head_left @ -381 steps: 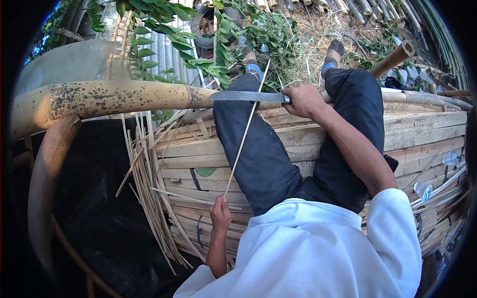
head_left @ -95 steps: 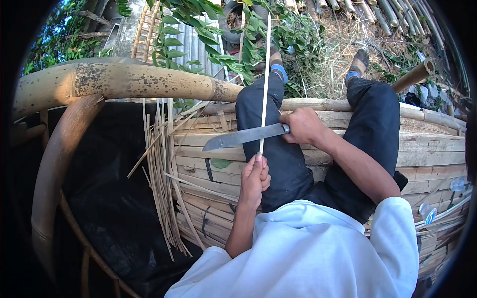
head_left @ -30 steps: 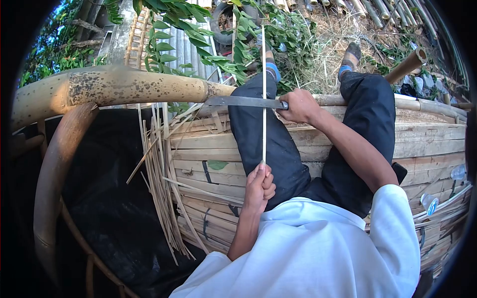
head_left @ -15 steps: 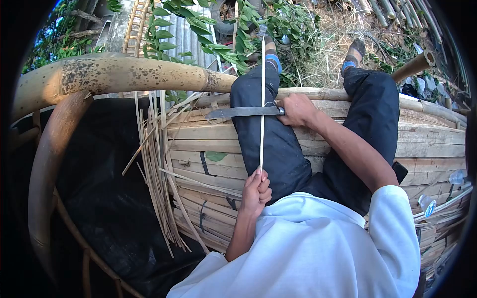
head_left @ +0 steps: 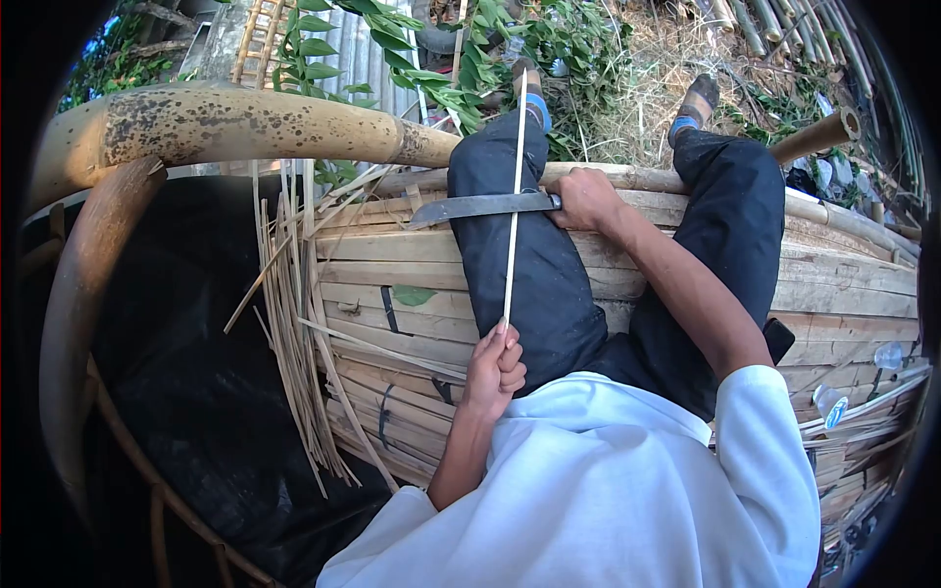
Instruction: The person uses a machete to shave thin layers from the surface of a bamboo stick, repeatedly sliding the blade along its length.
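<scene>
My left hand [head_left: 495, 370] is closed around the near end of a thin pale bamboo strip [head_left: 516, 216], close to my lap. The strip runs away from me over my thigh, its far end over my foot. My right hand [head_left: 586, 199] grips the handle of a large knife [head_left: 480, 208], whose long grey blade points left across my thigh. Strip and blade cross above the dark trouser leg [head_left: 524, 274], and the strip overlaps the blade in this view. The fingers of my right hand are curled, partly hiding the handle.
I sit on a bamboo slat platform [head_left: 392, 250]. Many thin strips [head_left: 294, 343] lie to my left, over a black sheet [head_left: 186, 392]. A thick bamboo rail [head_left: 255, 127] crosses the front left. A plastic cup [head_left: 829, 404] and a dark phone-like object [head_left: 779, 340] lie at my right.
The whole view has shifted slightly up and left. Both hands keep their hold, and the strip leans a little more to the right at its far end.
</scene>
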The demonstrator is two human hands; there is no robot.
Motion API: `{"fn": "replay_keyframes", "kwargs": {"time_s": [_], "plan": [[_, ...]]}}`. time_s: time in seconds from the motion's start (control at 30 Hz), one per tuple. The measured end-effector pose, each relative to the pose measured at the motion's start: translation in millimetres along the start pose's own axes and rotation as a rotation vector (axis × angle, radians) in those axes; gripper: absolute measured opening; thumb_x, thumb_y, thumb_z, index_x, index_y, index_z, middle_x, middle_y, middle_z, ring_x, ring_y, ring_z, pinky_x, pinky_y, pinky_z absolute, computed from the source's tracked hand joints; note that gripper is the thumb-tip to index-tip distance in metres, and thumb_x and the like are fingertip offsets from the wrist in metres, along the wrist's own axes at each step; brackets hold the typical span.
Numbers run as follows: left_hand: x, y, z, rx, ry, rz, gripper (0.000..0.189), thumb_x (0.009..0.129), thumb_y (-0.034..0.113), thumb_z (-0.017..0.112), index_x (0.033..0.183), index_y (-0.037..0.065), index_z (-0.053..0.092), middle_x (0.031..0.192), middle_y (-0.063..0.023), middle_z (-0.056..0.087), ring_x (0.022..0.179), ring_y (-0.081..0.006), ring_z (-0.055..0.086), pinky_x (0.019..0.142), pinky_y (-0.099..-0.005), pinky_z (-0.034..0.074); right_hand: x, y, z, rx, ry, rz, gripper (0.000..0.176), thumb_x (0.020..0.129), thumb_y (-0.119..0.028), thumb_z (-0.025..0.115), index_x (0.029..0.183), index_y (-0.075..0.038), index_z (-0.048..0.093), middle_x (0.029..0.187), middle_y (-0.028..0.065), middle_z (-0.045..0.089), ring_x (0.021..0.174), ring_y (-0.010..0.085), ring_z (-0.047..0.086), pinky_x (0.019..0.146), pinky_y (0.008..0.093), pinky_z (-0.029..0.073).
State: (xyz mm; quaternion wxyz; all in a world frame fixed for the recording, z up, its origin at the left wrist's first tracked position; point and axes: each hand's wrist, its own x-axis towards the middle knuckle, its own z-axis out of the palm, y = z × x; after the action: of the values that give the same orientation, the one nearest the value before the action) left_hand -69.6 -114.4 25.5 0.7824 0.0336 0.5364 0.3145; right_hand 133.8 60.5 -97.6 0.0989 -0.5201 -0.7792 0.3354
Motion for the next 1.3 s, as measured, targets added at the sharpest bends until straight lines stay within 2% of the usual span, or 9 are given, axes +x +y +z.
{"fn": "replay_keyframes", "kwargs": {"time_s": [0.13, 0.27, 0.33, 0.4, 0.57, 0.83, 1.1, 1.2, 1.3], "plan": [[1, 0, 1, 0.005, 0.006, 0.003, 0.025, 0.103, 0.029, 0.033, 0.085, 0.013, 0.041, 0.052, 0.0078, 0.02, 0.037, -0.0022, 0.015, 0.033, -0.0202, 0.012, 3, 4, 8, 0.004, 0.021, 0.013, 0.024, 0.07, -0.03, 0.062, 0.084, -0.012, 0.07, 0.075, 0.0182, 0.066, 0.074, 0.036, 0.065, 0.071, 0.0457, 0.053], [-16, -12, -13, -0.032, -0.016, -0.02, 0.025, 0.103, 0.029, 0.033, 0.085, 0.013, 0.041, 0.052, 0.0076, 0.02, 0.037, -0.0025, 0.016, 0.034, -0.0204, 0.013, 11, 33, 0, 0.102, 0.045, 0.329, 0.024, 0.074, -0.03, 0.063, 0.085, -0.011, 0.072, 0.078, 0.0195, 0.067, 0.077, 0.0362, 0.066, 0.073, 0.0443, 0.053], [-24, -15, -17, -0.026, -0.007, -0.034, 0.025, 0.103, 0.029, 0.033, 0.086, 0.013, 0.04, 0.052, 0.0074, 0.02, 0.037, -0.0026, 0.016, 0.034, -0.0206, 0.013, 14, 32, 1, 0.075, 0.036, 0.297, 0.025, 0.074, -0.03, 0.064, 0.088, -0.011, 0.072, 0.078, 0.0202, 0.067, 0.077, 0.0365, 0.066, 0.072, 0.0443, 0.053], [-22, -20, -15, -0.055, -0.004, -0.034, 0.026, 0.103, 0.03, 0.033, 0.086, 0.012, 0.04, 0.053, 0.0071, 0.021, 0.038, -0.0028, 0.017, 0.035, -0.0208, 0.014, 14, 21, 3, 0.228, 0.077, 0.226, 0.025, 0.074, -0.03, 0.064, 0.089, -0.011, 0.071, 0.077, 0.0195, 0.067, 0.076, 0.0363, 0.065, 0.072, 0.0451, 0.052], [-21, -17, -14, -0.039, 0.013, -0.027, 0.027, 0.103, 0.031, 0.031, 0.087, 0.012, 0.041, 0.053, 0.0068, 0.021, 0.039, -0.0032, 0.017, 0.035, -0.021, 0.014, -2, -2, -2, 0.004, 0.048, -0.176, 0.026, 0.067, -0.026, 0.064, 0.089, -0.014, 0.069, 0.072, 0.016, 0.066, 0.073, 0.0353, 0.065, 0.069, 0.0462, 0.051], [-15, -15, -33, -0.147, -0.116, -0.104, 0.026, 0.103, 0.031, 0.03, 0.087, 0.013, 0.039, 0.052, 0.006, 0.02, 0.038, -0.0038, 0.017, 0.035, -0.0213, 0.014, 0, -4, -1, -0.032, 0.0, -0.095, 0.026, 0.067, -0.025, 0.064, 0.089, -0.014, 0.07, 0.073, 0.0153, 0.066, 0.073, 0.0347, 0.065, 0.07, 0.0457, 0.052], [-12, -16, -31, -0.145, -0.105, -0.081, 0.026, 0.103, 0.03, 0.03, 0.087, 0.013, 0.039, 0.053, 0.0057, 0.021, 0.038, -0.0038, 0.017, 0.035, -0.0212, 0.015, 5, 6, 5, -0.032, 0.031, 0.006, 0.024, 0.067, -0.025, 0.065, 0.087, -0.014, 0.07, 0.072, 0.0162, 0.066, 0.072, 0.0352, 0.065, 0.068, 0.0455, 0.052], [-13, -19, -31, -0.133, -0.092, -0.072, 0.026, 0.103, 0.03, 0.03, 0.087, 0.013, 0.039, 0.053, 0.0057, 0.021, 0.038, -0.0038, 0.017, 0.035, -0.0212, 0.015, 2, 3, 1, 0.0, 0.098, -0.044, 0.023, 0.066, -0.025, 0.065, 0.085, -0.013, 0.07, 0.071, 0.0155, 0.066, 0.072, 0.0348, 0.065, 0.067, 0.0452, 0.052], [-16, -22, -34, -0.138, -0.084, -0.076, 0.026, 0.103, 0.03, 0.03, 0.087, 0.013, 0.039, 0.053, 0.0058, 0.021, 0.038, -0.0039, 0.017, 0.035, -0.0211, 0.015, -3, -4, -4, -0.048, 0.042, -0.243, 0.023, 0.065, -0.025, 0.066, 0.082, -0.011, 0.068, 0.071, 0.0138, 0.066, 0.071, 0.0346, 0.065, 0.066, 0.0432, 0.052]]}}
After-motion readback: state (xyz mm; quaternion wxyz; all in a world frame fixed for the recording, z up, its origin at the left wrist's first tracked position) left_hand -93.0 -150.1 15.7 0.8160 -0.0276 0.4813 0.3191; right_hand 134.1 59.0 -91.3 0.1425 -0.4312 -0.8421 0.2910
